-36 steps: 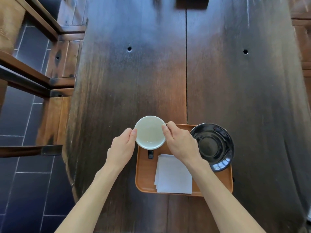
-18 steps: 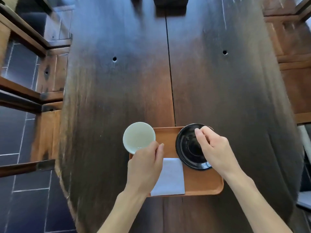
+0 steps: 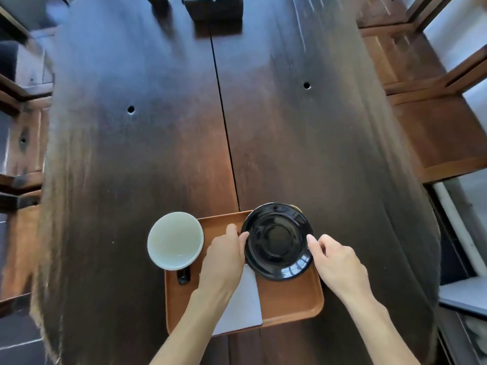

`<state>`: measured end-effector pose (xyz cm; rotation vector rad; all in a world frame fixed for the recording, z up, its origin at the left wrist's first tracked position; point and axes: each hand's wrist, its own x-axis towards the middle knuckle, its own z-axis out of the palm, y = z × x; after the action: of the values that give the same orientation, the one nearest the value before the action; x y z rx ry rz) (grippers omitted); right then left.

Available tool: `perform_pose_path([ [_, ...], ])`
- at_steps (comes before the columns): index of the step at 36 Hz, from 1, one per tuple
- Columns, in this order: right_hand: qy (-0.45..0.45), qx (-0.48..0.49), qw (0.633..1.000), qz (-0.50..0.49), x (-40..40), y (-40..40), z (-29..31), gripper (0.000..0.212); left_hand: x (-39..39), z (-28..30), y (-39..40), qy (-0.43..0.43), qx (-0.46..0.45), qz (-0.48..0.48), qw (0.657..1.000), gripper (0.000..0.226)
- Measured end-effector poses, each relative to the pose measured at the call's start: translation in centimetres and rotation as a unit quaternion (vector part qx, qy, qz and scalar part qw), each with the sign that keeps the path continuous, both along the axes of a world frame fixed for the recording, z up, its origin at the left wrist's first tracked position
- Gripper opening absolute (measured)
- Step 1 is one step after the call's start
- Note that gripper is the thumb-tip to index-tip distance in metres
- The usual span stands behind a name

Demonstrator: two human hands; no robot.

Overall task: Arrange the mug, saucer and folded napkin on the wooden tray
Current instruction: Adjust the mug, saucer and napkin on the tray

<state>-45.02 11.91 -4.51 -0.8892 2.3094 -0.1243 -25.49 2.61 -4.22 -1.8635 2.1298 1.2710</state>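
Observation:
The wooden tray [image 3: 290, 299] lies at the near edge of the dark table [image 3: 158, 154]. A pale mug [image 3: 175, 241] stands on its far-left corner, with its black handle pointing toward me. The glossy black saucer [image 3: 276, 241] sits on the tray's far-right part. My left hand [image 3: 224, 256] pinches the saucer's left rim with thumb and forefinger. My right hand [image 3: 337, 264] holds the right rim with curled fingertips. The white folded napkin [image 3: 245, 304] lies flat on the tray's near middle, partly hidden under my left wrist.
Wooden chairs stand along the table's left side [image 3: 23, 154] and right side [image 3: 432, 133]. A dark box [image 3: 213, 6] sits at the table's far end. A seam runs down the tabletop toward the tray.
Both hands let go of the mug, which now stands on the tray's left corner. The right hand, then the left, went to the saucer, which has shifted left, further onto the tray.

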Motion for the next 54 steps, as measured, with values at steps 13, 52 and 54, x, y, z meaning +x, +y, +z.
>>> perform_pose_path([
  [13, 0.037, -0.018, 0.999, 0.034, -0.7, -0.3, -0.6, 0.045, -0.5, -1.0, -0.1, -0.006, 0.008, 0.011, 1.0, 0.031],
  [52, 0.131, -0.028, 0.988, 0.072, 0.0, 0.4, -1.0, 0.051, -1.2, -0.3, -0.6, -0.118, 0.009, -0.036, 0.992, 0.017],
  [54, 0.127, -0.028, 0.99, 0.057, -0.1, 0.1, -1.0, 0.053, -1.1, -0.3, -0.5, -0.13, 0.014, -0.042, 0.991, 0.019],
])
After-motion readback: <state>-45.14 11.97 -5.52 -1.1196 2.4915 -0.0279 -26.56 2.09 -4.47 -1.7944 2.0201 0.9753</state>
